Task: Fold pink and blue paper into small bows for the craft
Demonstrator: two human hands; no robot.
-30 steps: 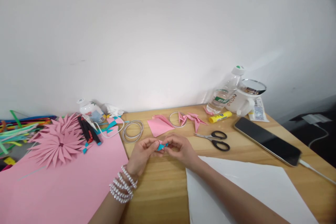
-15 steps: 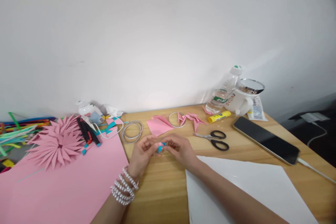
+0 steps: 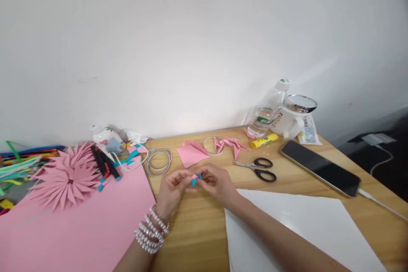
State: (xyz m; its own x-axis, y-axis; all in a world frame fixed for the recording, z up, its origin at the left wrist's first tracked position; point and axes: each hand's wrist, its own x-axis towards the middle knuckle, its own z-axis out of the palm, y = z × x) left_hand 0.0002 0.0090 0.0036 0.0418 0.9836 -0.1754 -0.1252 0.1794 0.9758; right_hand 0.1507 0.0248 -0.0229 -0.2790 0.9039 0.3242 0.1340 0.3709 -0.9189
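Observation:
Between my fingertips is a small folded paper piece (image 3: 194, 179), pink and blue. My left hand (image 3: 174, 188) pinches its left side, with pearl bracelets (image 3: 151, 230) on the wrist. On the other side, my right hand (image 3: 216, 180) pinches the blue edge. Both hands are just above the wooden table (image 3: 194, 233). Beyond them lie a folded pink paper (image 3: 192, 153), a ring, and pink folded paper pieces (image 3: 235, 146). Black-handled scissors (image 3: 263, 169) rest to the right of my right hand.
Left are pink sheet (image 3: 83, 233), spiky paper flowers (image 3: 70, 181), markers (image 3: 105, 163), silver rings (image 3: 158, 161) and a white bottle (image 3: 108, 139). Right are glue stick (image 3: 264, 141), water bottle (image 3: 267, 110), mug (image 3: 287, 124), phone (image 3: 320, 168) and white sheet (image 3: 296, 229).
The view has shifted slightly, moving most table items a little left. The small paper piece shows more of its pink and blue between my fingers. Both hands keep their pinch.

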